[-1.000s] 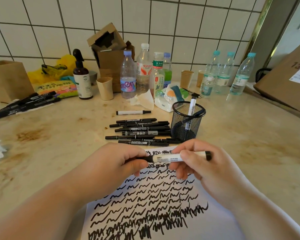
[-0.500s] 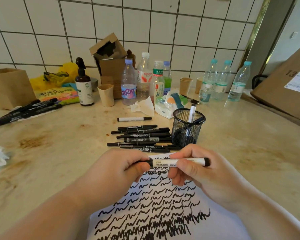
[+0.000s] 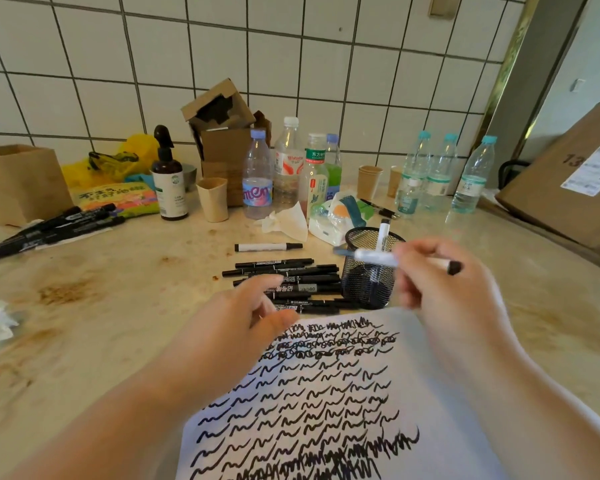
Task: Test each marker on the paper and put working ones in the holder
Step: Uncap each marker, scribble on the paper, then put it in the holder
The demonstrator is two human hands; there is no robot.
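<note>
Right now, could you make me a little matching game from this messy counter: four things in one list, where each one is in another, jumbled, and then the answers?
Things
1. white marker
2. mesh holder
3. paper
4. brown spray bottle

Places
A. flat on the counter nearest the camera, covered in black squiggles
B. held in the right hand, above the holder
C. back left, near the tiled wall
D. standing just beyond the paper, right of the row of black markers

Pairs: 1-B, 2-D, 3-A, 4-C
</note>
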